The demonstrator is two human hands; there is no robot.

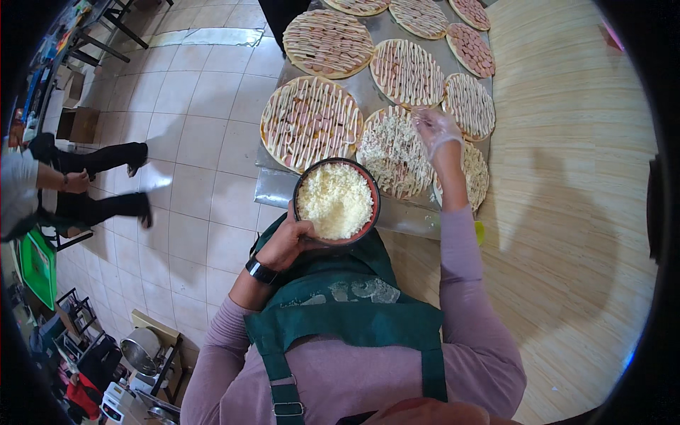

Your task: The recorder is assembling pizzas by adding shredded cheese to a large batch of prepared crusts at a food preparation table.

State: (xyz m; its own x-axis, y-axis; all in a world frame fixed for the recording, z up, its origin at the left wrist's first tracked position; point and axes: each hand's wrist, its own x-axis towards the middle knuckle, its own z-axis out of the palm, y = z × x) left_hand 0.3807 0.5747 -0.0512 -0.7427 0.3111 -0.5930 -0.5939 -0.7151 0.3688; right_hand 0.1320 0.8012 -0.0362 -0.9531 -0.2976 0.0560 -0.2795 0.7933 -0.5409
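Observation:
My left hand (287,241) grips a round dark-rimmed bowl (377,205) with a reddish inside, held at my waist. Grated pale cheese (334,198) fills it, hollowed in the middle. In a clear plastic glove, my right hand (435,131) hovers over a pizza (392,159) strewn with grated cheese, its fingers bent and drawn together. The glove and fingers hide what is between them. To its right lies another cheese-strewn pizza (474,177), partly behind my wrist. A pizza with sausage pieces and pale sauce stripes (312,122) lies to the left.
Several more pizzas, such as a striped one (407,73) and one with sausage slices (470,49), cover the metal table (273,188). A wood-patterned surface (559,142) borders it on the right. On the tiled floor at left, a person in dark trousers (99,152) stands near a green tray (39,265).

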